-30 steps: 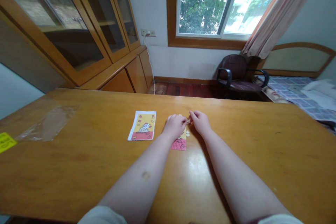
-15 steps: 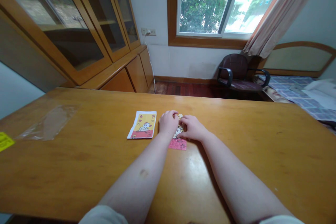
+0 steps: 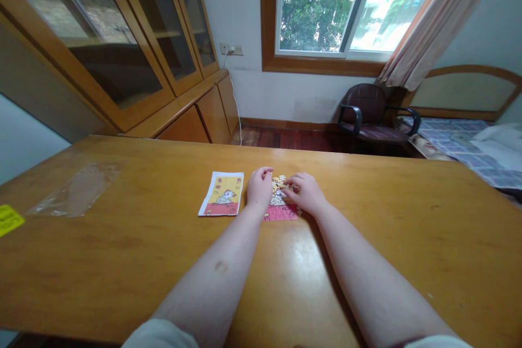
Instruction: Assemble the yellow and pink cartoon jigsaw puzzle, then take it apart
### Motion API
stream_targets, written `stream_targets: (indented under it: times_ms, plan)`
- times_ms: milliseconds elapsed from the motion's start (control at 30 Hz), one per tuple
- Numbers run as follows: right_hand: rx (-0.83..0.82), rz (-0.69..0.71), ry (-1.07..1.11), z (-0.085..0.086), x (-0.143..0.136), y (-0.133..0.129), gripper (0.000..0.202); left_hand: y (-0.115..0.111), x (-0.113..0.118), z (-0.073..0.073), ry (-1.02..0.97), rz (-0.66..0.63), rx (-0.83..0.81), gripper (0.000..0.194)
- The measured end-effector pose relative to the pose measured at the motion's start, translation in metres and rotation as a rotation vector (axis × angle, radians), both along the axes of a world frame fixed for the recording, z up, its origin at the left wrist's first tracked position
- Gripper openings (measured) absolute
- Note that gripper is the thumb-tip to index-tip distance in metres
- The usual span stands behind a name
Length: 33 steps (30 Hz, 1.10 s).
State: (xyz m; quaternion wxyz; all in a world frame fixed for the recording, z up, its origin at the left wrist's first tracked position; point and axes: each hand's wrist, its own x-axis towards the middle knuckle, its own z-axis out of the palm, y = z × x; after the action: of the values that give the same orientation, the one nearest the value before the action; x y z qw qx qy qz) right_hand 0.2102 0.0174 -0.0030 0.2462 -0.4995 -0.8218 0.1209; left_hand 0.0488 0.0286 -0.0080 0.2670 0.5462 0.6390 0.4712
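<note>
A partly joined jigsaw puzzle, pink at its near edge with a white figure above, lies on the wooden table. Loose yellow pieces are heaped at its far side. My left hand is at the puzzle's left edge, fingers curled together; whatever is between them is too small to name. On the right, my right hand has curled fingers around small pieces at the puzzle's right side. A picture card with a white figure on yellow and pink lies left of my left hand.
A clear plastic bag and a yellow label lie on the table's left side. Beyond its far edge are a glass-door cabinet, an armchair and a bed.
The joined puzzle has shifted slightly away and to the right, and more of its pink edge shows. My left fingers moved a little away from me, and my right hand rose slightly.
</note>
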Motion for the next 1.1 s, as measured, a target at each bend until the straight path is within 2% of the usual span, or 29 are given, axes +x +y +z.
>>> stream_targets:
  times_ms: [67,100,233,300,633,833,933,1100]
  plan:
    - [-0.033,0.146,-0.036,0.000,-0.002,-0.003,0.027,0.001,0.000,-0.002,-0.021,0.004,0.005,0.024]
    - [-0.044,0.170,-0.060,0.000,-0.003,-0.003,0.034,0.001,0.000,-0.002,-0.030,0.004,0.004,0.024]
    - [-0.061,0.081,-0.144,-0.001,-0.003,-0.004,0.067,0.000,0.000,-0.002,-0.035,-0.010,0.004,0.023]
    - [-0.072,0.050,-0.175,-0.001,-0.003,-0.004,0.072,0.000,0.001,-0.001,-0.029,-0.014,-0.001,0.023]
    - [-0.083,0.052,-0.170,-0.001,-0.007,-0.005,0.048,0.000,0.001,-0.001,-0.005,-0.021,0.006,0.022]
    - [-0.069,0.057,-0.113,-0.001,-0.006,-0.001,0.017,-0.002,0.001,0.002,0.005,-0.041,0.011,0.022]
    - [-0.097,-0.005,0.010,-0.002,-0.003,0.004,0.014,-0.005,0.003,0.005,0.047,-0.093,0.040,0.022]
    - [-0.118,-0.174,0.396,-0.005,0.002,0.010,0.021,-0.009,0.008,0.006,0.187,-0.280,0.102,0.023]
